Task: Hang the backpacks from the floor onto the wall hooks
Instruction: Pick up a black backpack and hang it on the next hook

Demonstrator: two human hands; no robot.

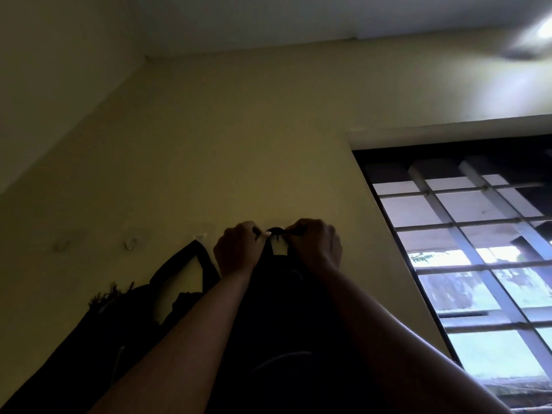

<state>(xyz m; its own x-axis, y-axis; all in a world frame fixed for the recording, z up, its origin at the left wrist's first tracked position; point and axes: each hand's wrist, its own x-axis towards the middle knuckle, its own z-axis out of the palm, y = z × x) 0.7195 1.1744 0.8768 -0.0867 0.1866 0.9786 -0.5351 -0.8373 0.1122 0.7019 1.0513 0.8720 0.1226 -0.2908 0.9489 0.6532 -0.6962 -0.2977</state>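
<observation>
Fingers (263, 234) of the left hand (239, 249) and right hand (316, 246) pinch the top loop (276, 230) of a dark backpack (283, 324) at centre frame, against the wall (209, 144); another backpack (119, 324) hangs lower left.

Both bare forearms reached upward side by side, left hand (239, 246) and right hand (316, 245) raised close together, fingers curled inward in pinching grips, knuckles facing the camera.
</observation>
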